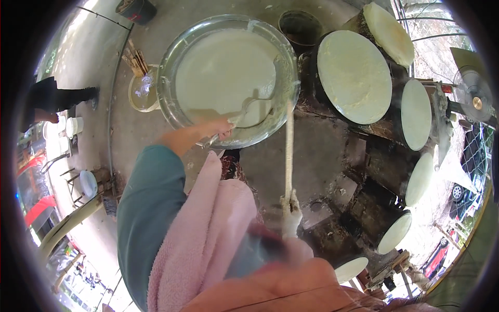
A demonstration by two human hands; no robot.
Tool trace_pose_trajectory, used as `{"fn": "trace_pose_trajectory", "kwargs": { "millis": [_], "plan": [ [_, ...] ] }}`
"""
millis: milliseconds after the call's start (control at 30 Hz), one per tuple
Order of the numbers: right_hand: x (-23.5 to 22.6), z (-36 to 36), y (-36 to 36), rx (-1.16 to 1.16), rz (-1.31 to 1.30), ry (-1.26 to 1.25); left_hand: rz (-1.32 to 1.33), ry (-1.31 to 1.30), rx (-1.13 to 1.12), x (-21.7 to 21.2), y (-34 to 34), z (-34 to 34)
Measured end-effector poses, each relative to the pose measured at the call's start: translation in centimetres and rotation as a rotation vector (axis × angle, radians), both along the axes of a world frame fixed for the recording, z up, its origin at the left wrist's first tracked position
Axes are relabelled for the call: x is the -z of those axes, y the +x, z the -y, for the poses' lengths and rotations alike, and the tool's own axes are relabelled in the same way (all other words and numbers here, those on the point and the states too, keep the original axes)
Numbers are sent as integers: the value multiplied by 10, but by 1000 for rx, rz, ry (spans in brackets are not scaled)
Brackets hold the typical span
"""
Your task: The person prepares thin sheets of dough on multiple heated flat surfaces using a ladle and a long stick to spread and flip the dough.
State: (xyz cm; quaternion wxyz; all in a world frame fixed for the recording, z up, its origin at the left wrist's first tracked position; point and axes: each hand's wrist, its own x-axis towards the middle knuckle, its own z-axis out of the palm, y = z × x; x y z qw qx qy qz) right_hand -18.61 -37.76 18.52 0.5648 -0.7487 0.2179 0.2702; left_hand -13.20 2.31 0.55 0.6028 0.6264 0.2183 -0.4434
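My left hand is closed round the handle of a ladle, which reaches over the near side of a wide metal basin. White batter fills much of the basin, and the ladle's far end is coated and hard to make out against it. In a pale glove, my right hand grips a long pale wooden stick that points away from me. The stick's far end comes near the basin's right rim. A pink towel hangs down my front.
Several round pale covered tops curve along the right side over dark stove blocks. A dark pot stands behind the basin. On the left are a bucket with sticks, another person's leg, and a fan is far right.
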Motion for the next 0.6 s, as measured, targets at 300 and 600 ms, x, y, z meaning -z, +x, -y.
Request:
{"fn": "trace_pose_trajectory", "kwargs": {
  "millis": [300, 600],
  "plan": [
    [5, 18, -99, -336, -319, 35, -218, -1120, -953, -96, -91, 97],
    [-68, -3, -111, -311, 199, 137, 146, -1315, -868, -262, -109, 61]
  ]
}}
